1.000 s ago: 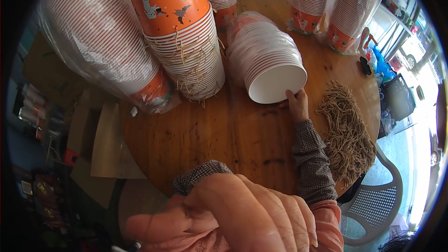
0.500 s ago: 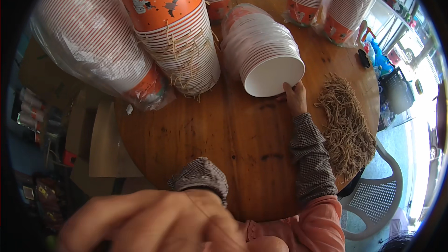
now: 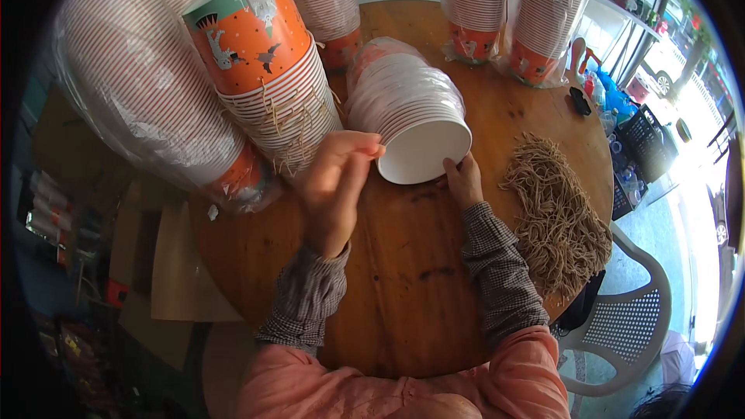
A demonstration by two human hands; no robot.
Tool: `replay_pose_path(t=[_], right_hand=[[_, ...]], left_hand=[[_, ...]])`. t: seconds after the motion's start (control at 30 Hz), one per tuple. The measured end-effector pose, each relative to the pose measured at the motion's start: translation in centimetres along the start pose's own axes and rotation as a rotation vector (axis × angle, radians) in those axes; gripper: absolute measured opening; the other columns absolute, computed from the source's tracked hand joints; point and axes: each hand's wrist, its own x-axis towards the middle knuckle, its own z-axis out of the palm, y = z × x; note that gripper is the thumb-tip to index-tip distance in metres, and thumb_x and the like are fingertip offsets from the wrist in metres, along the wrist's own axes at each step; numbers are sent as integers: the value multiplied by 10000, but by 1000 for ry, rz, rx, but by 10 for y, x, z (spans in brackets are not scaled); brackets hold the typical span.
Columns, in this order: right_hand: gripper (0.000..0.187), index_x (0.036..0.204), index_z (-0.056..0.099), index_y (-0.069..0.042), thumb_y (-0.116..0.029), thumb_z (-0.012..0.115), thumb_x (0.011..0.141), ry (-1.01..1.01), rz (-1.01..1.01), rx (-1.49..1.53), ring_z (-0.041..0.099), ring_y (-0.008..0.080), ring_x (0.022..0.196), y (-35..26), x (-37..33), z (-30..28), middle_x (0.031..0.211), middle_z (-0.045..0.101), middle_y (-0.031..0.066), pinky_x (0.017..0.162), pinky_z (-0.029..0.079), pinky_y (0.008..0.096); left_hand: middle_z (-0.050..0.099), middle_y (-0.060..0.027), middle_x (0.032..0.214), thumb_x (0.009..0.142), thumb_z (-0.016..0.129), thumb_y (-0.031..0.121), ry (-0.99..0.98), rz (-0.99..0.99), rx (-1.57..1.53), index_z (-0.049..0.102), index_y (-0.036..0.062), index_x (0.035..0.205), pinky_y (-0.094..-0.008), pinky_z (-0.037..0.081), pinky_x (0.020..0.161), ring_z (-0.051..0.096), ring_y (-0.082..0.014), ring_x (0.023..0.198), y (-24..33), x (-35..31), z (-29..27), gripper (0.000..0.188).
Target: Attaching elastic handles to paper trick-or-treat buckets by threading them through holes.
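Observation:
A stack of paper buckets [image 3: 423,151], white inside and partly wrapped in clear plastic, lies on its side on the round wooden table with its mouth toward me. My right hand [image 3: 464,180] grips the lower right rim of the front bucket, thumb at the inside. At the left edge of that rim is my left hand [image 3: 337,186], slightly blurred, fingers partly bent and thumb apart. Its fingertips overlap the rim; whether they touch it I cannot tell. Just beyond my left hand stands an upright stack of orange printed paper buckets [image 3: 260,39] with thin twine strands hanging over the rims.
A pile of brown twine cords [image 3: 555,217] lies on the table's right side. Tall plastic-wrapped bucket stacks stand at the left [image 3: 147,85] and back right [image 3: 543,15]. A grey chair [image 3: 632,326] is at the right, and an open cardboard box [image 3: 182,264] sits lower left.
My left hand has moved from close in front of the camera forward to the lying stack's left rim. My right hand keeps its hold. The whole view has shifted slightly.

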Motion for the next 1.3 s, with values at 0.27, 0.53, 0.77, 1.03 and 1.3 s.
replay_pose_path(t=[0.27,0.53,0.77,1.03,1.3], right_hand=[[420,1243,500,-15,-163,580,858,16,-291,-270,673,325,821,-1,-15,8,906,665,201,762,534,388],[306,1178,584,6,-80,479,904,64,-488,62,593,202,922,-28,-2,-1,1061,582,107,822,485,281],[377,1173,604,-5,-301,439,1008,-51,-484,-18,554,281,1062,-61,24,22,1133,568,168,948,425,350],[530,1280,532,6,-432,389,1018,-136,-325,21,495,194,1153,-20,149,64,1248,551,126,1006,369,296],[251,1090,644,30,-141,577,919,25,-158,3,637,157,867,42,110,29,962,687,115,761,514,282]], left_hand=[[533,-128,1054,809,719,120,89,29,693,517,3,1213,-357,466,833,541,-249,960,-125,-27,-29,466],[618,-190,1158,862,633,143,37,-543,420,537,-62,1212,-358,456,908,602,-294,1049,-178,-42,-55,417],[643,-181,1127,872,614,180,168,-559,345,554,-81,1187,-354,459,890,615,-273,1028,-179,-40,-61,413],[574,-148,1229,836,626,99,133,-673,342,475,-54,1285,-339,416,966,545,-257,1140,-167,-37,-64,497],[644,-166,1102,878,612,183,17,-505,359,570,-73,1161,-347,456,897,614,-265,1017,-187,-36,-57,384]])
